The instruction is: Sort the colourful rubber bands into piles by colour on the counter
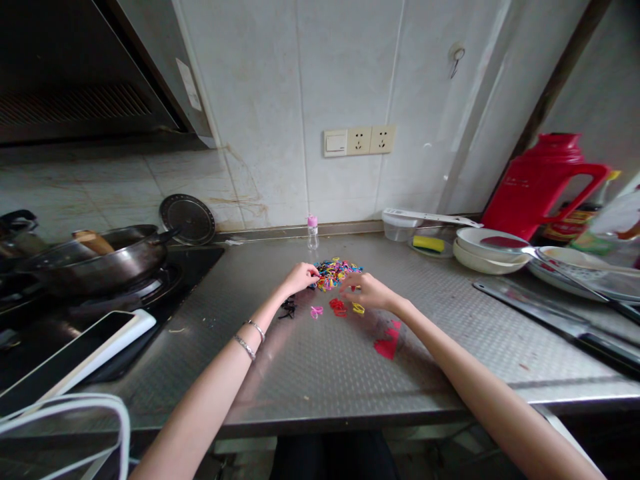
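A heap of small multicoloured rubber bands (334, 272) lies on the metal counter. My left hand (301, 276) is at the heap's left edge, thumb and fingers pinched together; what they hold is too small to make out. My right hand (369, 292) hovers at the right edge, smeared by motion, so its grip is unclear. In front of the heap lie separate groups of bands: black (287, 309), pink (317, 311), red (338, 307) and yellow (358, 309). The yellow and red groups are just below my right hand.
A torn red piece (388, 341) lies near my right forearm. Behind the heap stands a small pink-capped bottle (313, 231). To the right are bowls (487, 257), a cleaver (530, 308), a sponge (429, 244) and a red thermos (535, 183). A pan (115, 257) sits on the left stove.
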Motion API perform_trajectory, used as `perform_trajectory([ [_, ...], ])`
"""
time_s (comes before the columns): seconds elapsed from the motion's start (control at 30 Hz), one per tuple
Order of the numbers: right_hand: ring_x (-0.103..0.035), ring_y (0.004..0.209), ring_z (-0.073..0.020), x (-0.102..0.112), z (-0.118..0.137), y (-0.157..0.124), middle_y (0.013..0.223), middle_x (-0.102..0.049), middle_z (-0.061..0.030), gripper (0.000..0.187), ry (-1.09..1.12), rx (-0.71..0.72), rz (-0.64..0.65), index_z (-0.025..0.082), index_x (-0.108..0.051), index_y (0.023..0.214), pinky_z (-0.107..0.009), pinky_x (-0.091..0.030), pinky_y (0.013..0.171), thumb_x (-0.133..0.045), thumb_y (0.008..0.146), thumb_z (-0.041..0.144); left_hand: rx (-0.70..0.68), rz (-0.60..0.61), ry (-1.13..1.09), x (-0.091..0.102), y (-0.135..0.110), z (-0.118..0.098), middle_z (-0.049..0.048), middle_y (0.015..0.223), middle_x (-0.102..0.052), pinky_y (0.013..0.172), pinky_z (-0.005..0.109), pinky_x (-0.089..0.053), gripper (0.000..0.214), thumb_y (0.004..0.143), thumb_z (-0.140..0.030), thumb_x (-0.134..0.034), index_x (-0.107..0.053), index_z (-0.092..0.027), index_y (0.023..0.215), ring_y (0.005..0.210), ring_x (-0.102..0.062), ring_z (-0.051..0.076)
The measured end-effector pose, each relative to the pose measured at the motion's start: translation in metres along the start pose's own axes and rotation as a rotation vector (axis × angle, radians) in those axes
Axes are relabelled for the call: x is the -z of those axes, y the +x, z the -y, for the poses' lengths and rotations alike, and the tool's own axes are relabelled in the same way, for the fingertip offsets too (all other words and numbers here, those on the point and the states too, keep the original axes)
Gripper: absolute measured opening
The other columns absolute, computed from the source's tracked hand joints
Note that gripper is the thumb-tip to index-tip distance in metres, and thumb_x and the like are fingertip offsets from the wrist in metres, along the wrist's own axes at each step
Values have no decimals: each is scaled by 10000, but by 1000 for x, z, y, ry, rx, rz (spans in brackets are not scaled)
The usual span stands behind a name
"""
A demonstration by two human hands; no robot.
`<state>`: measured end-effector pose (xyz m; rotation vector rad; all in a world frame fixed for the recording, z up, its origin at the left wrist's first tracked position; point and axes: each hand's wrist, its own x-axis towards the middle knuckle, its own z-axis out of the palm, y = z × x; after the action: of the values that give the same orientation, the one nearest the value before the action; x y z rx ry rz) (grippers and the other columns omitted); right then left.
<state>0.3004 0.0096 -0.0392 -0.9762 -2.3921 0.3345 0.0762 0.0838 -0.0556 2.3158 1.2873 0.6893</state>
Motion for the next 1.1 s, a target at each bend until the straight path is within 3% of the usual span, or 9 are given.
perform_trajectory([
  [0.23,-568,746,-132,2,-6,0,835,-653,-39,187,-6,-13,-20,178,-672,810,-237,-435,705,-503,729,178,-71,-9,7,-6,1,1,36,668,-636,525,201,-320,236,716,-270,-536,-691,-121,814,542,-469,97],
  [0.5,-577,732,-127,1,-13,-1,805,-658,-39,194,2,-25,-46,169,-669,765,-233,-433,711,-482,719,151,-31,-43,5,-5,2,7,42,606,-625,515,200,-337,229,712,-271,-528,-681,-104,745,530,-494,105],
  [0.73,-573,713,-122,-1,-22,-1,801,-655,-35,207,-22,-31,-78,171,-674,784,-216,-424,676,-483,709,145,48,-111,-197,4,4,5,89,716,-665,570,212,-406,231,697,-258,-551,-674,-74,760,613,-565,126],
  [1.1,-571,685,-115,0,-23,-3,792,-656,-39,218,-25,-60,-88,175,-688,788,-208,-422,665,-483,718,155,180,-112,-349,19,-1,-6,26,501,-582,474,201,-343,233,679,-276,-596,-692,-76,753,450,-447,77],
])
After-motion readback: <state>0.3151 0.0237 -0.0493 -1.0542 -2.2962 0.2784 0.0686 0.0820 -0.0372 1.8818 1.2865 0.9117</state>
